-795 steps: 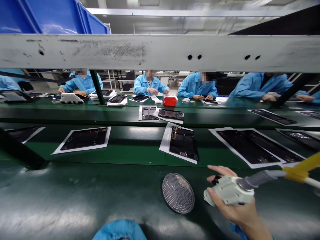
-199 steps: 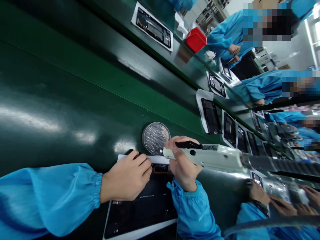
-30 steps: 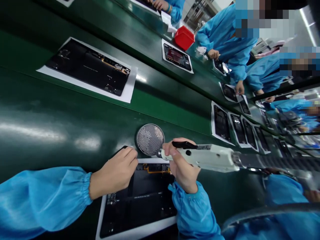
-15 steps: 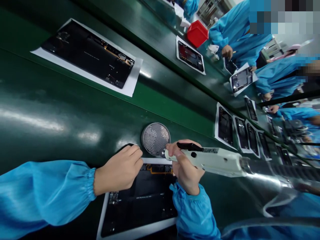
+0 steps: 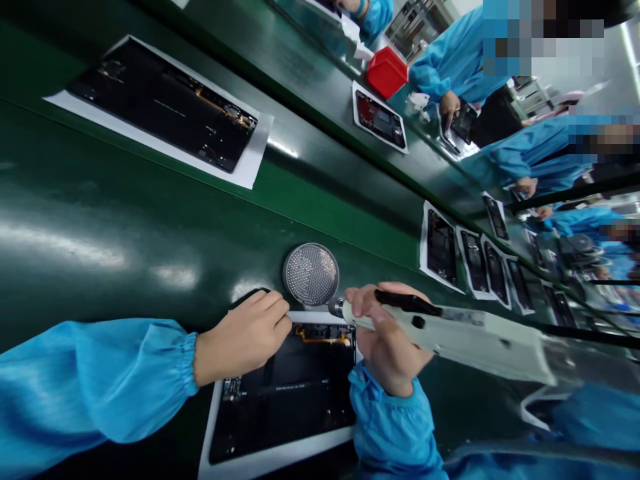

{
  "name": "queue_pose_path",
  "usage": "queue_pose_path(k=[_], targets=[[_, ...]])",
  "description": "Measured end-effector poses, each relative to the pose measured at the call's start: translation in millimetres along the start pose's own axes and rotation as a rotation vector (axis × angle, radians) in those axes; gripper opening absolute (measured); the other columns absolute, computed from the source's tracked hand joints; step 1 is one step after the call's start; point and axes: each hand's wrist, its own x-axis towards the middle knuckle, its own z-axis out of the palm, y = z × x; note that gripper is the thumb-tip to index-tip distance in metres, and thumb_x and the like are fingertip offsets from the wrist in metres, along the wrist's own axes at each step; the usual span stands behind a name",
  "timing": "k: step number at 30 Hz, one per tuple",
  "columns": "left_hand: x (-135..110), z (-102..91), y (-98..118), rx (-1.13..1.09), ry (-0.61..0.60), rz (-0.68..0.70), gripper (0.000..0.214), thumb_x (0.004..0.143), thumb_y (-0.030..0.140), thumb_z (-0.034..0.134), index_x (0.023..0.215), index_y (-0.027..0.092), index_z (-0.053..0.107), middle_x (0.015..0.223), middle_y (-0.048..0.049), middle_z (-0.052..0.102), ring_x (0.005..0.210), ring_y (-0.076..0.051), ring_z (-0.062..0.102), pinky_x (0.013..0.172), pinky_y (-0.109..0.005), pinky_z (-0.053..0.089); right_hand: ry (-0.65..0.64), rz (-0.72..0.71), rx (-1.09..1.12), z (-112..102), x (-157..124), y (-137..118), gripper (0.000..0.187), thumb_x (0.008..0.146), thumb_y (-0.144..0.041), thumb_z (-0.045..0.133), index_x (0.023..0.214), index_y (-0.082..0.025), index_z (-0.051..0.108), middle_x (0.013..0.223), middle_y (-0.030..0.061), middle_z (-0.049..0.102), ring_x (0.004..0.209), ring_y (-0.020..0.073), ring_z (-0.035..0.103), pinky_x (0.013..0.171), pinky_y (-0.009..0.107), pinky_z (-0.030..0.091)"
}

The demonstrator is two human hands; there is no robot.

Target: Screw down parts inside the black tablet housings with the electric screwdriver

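Observation:
My right hand (image 5: pixel 387 340) is wrapped round a pale electric screwdriver (image 5: pixel 487 340) with a black lever. Its tip points left, beside a round metal dish (image 5: pixel 287 279) with a perforated top. In front of me an opened tablet (image 5: pixel 290 410) lies on a white sheet (image 5: pixel 300 452), with an orange flex cable along its top edge. My left hand (image 5: pixel 245 337) rests over the tablet's upper left corner, fingers curled. A dark edge shows behind those fingers; whatever they hold is hidden.
Another opened tablet (image 5: pixel 165 107) lies on white paper at the upper left of the green bench (image 5: pixel 125 220). Several more lie in a row at the right. A red bin (image 5: pixel 387 72) stands across the bench, near co-workers in blue sleeves (image 5: pixel 450 60).
My right hand has moved slightly right with the screwdriver, whose rear end has swung lower. My left hand stays at the tablet's corner. The whole view has shifted a little.

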Motion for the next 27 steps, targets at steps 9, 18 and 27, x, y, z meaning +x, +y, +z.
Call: queue_pose_path(k=[9, 18, 27], targets=[[10.3, 1.6, 2.2, 0.078, -0.005, 0.061, 0.009, 0.094, 0.008, 0.057, 0.094, 0.010, 0.065, 0.088, -0.0088, 0.062, 0.081, -0.024, 0.053, 0.070, -0.037, 0.046, -0.079, 0.031, -0.041, -1.7, -32.1, -0.3, 0.029, 0.088, -0.013, 0.064, 0.114, -0.026, 0.067, 0.079, -0.0003, 0.064, 0.076, 0.0190, 0.064, 0.076, 0.043, 0.056], [14.3, 9.5, 0.5, 0.080, 0.031, 0.123, 0.013, 0.097, 0.013, 0.062, 0.084, 0.012, 0.066, 0.085, -0.0060, 0.063, 0.081, -0.022, 0.051, 0.067, -0.036, 0.037, -0.090, 0.014, -0.152, 0.0, -33.0, 4.4, 0.024, 0.087, -0.017, 0.064, 0.109, -0.028, 0.066, 0.090, 0.0011, 0.058, 0.079, 0.0193, 0.062, 0.075, 0.043, 0.055], [12.8, 8.0, 1.4, 0.097, 0.063, 0.210, 0.016, 0.095, 0.014, 0.063, 0.080, 0.010, 0.067, 0.085, -0.0082, 0.062, 0.079, -0.022, 0.049, 0.063, -0.035, 0.029, -0.108, 0.033, -0.139, 2.0, -35.2, 3.1, 0.025, 0.088, -0.016, 0.064, 0.110, -0.028, 0.066, 0.091, 0.0015, 0.059, 0.077, 0.0191, 0.062, 0.072, 0.042, 0.056]])
